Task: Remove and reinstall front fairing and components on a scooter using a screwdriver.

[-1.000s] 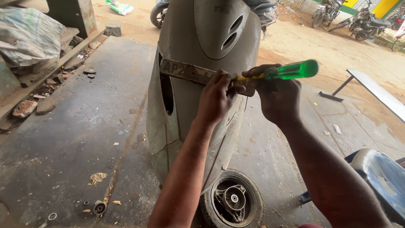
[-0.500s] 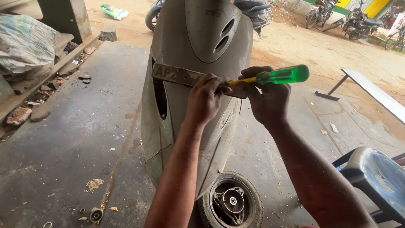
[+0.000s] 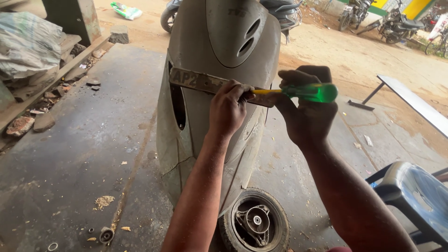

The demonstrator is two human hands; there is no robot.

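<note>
Right hand (image 3: 305, 114) gripping green screwdriver (image 3: 310, 92) at centre frame, left hand (image 3: 228, 109) closed on number plate (image 3: 205, 83), scooter (image 3: 219, 56) behind

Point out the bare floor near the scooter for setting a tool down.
Bare concrete floor lies left of the scooter, between it and the rubble. A narrower patch lies right, between scooter and blue chair. Crowded by the front wheel and under both arms.
</note>
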